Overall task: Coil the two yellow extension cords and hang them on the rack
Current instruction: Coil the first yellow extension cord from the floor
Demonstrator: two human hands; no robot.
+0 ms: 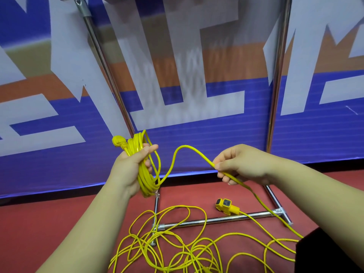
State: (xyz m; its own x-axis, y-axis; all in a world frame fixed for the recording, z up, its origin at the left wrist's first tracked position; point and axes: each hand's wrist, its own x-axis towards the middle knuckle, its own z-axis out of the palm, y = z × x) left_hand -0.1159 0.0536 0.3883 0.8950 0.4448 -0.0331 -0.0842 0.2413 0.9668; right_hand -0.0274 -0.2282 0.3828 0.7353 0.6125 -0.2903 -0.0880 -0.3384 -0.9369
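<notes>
— Facing a blue-white-orange banner wall [197,144] on red floor [49,223], what do we hold?
— Left hand [130,164] grips the coiled yellow extension cord [145,184], right hand [242,164] pinches it further along; loose yellow cord [173,253] tangles over the chrome tube rack [216,219]

I see open air between the rack's left upright [106,66] and right upright [277,75], before a banner wall [197,133]. Low down it is cluttered — the base bar [216,220] crosses the floor [49,223], a socket block [226,206] lies just beside it, and loose cord [177,207] sprawls over it. A strand [185,146] spans the gap from the coil [144,180] gripped in the left hand [130,166] to the pinching right hand [242,166].
</notes>
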